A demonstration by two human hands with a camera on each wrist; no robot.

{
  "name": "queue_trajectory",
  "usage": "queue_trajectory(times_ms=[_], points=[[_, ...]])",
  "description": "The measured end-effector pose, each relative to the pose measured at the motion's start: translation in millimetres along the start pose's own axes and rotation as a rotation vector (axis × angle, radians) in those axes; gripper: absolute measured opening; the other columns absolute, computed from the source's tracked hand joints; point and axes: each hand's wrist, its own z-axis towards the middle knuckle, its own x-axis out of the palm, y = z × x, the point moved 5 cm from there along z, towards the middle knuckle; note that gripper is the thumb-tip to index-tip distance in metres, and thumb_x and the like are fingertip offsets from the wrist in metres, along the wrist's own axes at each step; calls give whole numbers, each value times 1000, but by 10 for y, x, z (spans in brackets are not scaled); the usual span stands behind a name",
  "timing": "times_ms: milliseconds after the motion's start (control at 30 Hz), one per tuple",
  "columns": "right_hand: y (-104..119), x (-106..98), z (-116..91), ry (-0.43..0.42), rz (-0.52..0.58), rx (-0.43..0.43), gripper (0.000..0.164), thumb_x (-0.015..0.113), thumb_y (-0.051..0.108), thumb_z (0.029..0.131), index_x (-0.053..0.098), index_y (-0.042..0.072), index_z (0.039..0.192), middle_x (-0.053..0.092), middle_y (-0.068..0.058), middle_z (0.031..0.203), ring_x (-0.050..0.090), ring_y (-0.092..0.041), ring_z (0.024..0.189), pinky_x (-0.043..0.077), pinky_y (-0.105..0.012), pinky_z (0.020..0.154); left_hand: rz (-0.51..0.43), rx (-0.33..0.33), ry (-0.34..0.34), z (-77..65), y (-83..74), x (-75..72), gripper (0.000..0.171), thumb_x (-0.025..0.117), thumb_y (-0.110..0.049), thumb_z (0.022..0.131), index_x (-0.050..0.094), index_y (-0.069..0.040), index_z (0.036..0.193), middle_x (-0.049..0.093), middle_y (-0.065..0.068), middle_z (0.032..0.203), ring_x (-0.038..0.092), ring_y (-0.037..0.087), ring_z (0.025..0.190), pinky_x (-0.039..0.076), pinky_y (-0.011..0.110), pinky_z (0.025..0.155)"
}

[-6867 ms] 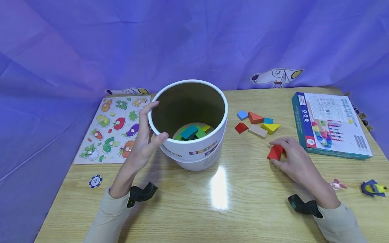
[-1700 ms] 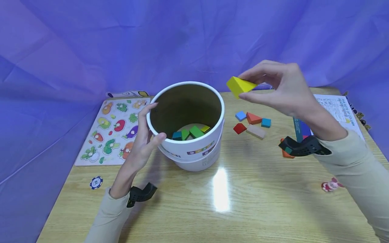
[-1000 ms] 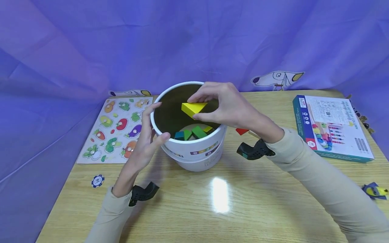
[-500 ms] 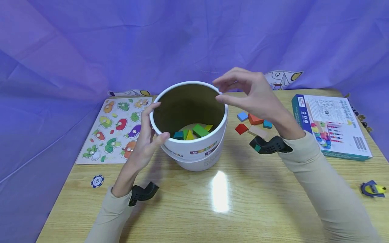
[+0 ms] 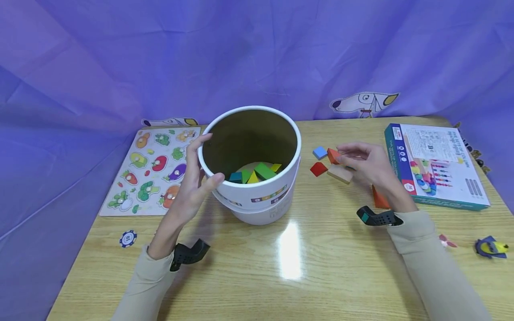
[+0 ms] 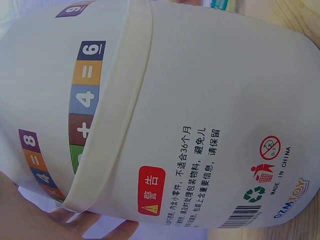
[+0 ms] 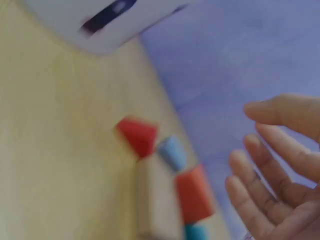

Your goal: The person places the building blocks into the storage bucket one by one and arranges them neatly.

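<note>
While left hand (image 5: 188, 189) is gripping: bucket (image 5: 241, 195), at its eight o'clock!
Right hand (image 5: 371, 167): parted fingers (image 7: 287, 111) are hovering near blocks (image 5: 333, 156), bucket's three o'clock!

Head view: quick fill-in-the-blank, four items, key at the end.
1. The left hand holds the bucket at its ____.
2. The vegetable board lies on the bucket's ____ side.
3. Inside the bucket lie teal, green and ____ blocks.
4. The right hand, near the loose blocks, holds ____.

Key: rim; left; yellow; nothing.
</note>
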Motion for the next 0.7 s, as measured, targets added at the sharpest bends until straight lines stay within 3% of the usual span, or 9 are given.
queue_trajectory(times_ms=[167,333,500,700], points=[[-313,65,-50,47,-90,117,44,69,29,91,61,6,128,61,-16,129,60,-13,106,44,-21,91,0,7,-6,-1,7,-6,76,64,-29,88,20,-22,150,22,-1,156,24,27,143,15,64,114],[-442,150,-76,85,-136,178,42,70,25,90,62,8,128,54,-18,137,52,-33,119,41,-42,100,0,3,-4,-10,15,-2,76,65,-29,89,20,-22,150,22,-1,156,24,27,143,15,64,113],[-475,177,-61,64,-174,186,40,69,12,89,61,7,127,52,-21,138,50,-36,120,38,-49,103,3,0,-7,-9,14,-1,76,64,-25,88,20,-22,150,22,-2,156,24,27,143,16,64,113],[-479,185,-56,51,-202,216,43,68,11,88,60,7,130,52,-22,138,49,-36,118,39,-48,100,8,-2,-15,-3,12,-9,76,62,-17,86,20,-22,150,22,-2,156,24,27,143,16,64,113]])
